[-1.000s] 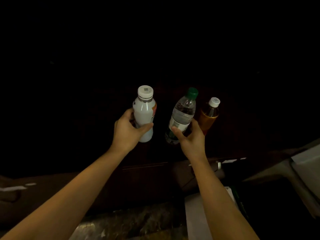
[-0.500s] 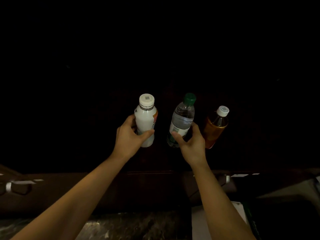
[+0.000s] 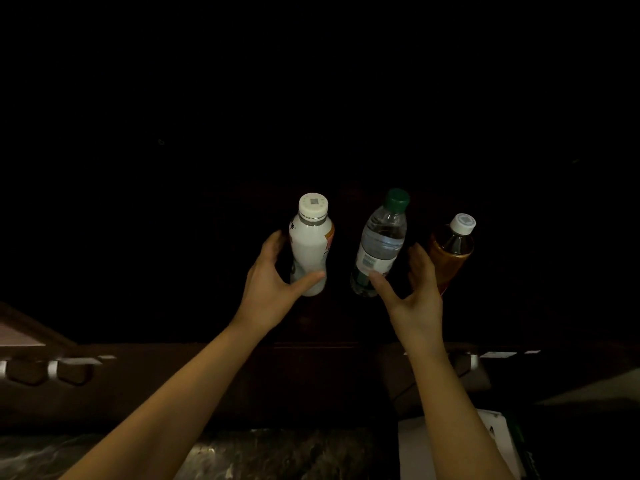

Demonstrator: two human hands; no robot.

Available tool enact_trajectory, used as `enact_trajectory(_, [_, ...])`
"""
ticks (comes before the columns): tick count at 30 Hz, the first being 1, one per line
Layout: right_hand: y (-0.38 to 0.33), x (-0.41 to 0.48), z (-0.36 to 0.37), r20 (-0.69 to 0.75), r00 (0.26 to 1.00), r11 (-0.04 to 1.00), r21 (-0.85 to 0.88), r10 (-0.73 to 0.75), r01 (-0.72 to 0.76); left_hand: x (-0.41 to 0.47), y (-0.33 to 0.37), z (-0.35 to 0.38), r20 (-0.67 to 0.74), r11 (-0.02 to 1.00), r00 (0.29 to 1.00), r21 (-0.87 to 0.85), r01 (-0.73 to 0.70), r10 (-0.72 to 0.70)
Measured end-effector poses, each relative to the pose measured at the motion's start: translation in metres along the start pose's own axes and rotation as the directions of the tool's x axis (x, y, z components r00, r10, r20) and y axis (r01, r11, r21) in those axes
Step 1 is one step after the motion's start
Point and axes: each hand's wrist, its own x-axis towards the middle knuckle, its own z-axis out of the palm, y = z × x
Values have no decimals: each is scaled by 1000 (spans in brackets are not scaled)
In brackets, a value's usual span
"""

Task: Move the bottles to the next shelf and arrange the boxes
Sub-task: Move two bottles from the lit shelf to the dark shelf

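Observation:
Three bottles stand in a row on a dark wooden shelf (image 3: 341,323). My left hand (image 3: 273,289) wraps the lower part of the white bottle (image 3: 311,244), thumb across its front and fingers behind. The clear water bottle (image 3: 381,240) with a green cap stands tilted in the middle. My right hand (image 3: 412,296) is beside it with fingers spread; only the thumb tip touches the label, and the fingers sit between it and the amber bottle (image 3: 450,251) with a white cap. No boxes on the shelf are visible in the dark.
The shelf's back and sides are lost in darkness. A dark cabinet front with metal handles (image 3: 52,370) runs below the shelf. A white box (image 3: 412,445) lies at the bottom right above a marbled floor (image 3: 277,452).
My right hand has loosened from the water bottle and its fingers have spread apart. My left hand stays on the white bottle. The view has shifted, and the amber bottle now sits farther right.

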Motion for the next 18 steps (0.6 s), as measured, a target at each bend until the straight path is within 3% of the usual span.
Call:
enact_trajectory(8, [-30,-51,8,-81,995,998,-16,-54,53,-33,2,-49,-22,1000,1000,-24,-4,4])
enact_trajectory(18, [-109,-143,81,21,987,986,-33,-160,161,-113,2,-191,-91,980,976,26,-197,199])
